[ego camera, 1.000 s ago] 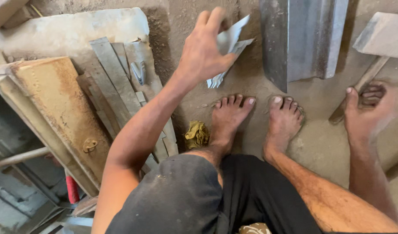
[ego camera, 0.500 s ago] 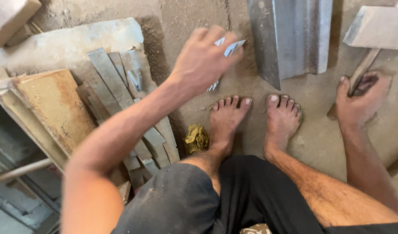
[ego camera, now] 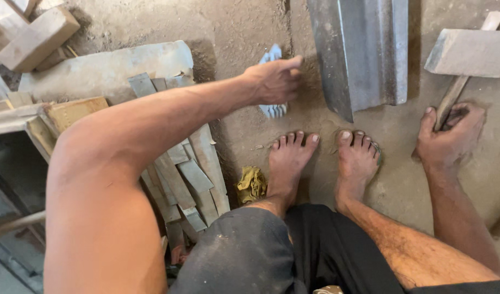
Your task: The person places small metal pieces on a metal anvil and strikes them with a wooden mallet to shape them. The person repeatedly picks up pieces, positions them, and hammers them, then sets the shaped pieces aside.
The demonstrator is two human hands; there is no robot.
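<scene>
Where left hand (ego camera: pixel 274 81) rests: ridged, pale-blue plastic piece (ego camera: pixel 273 109).

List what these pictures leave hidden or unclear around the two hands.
1. Head view: the pale ridged piece is mostly covered by the left hand; its shape is unclear.
2. Head view: the wooden handle end is buried in the right hand.
3. Head view: the grey metal sheet is cut by the top edge.

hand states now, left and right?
Left hand: closed on the pale blue-white crumpled sheet, low over the dirt floor.
Right hand: closed around the wooden handle of the grey block mallet.
</scene>
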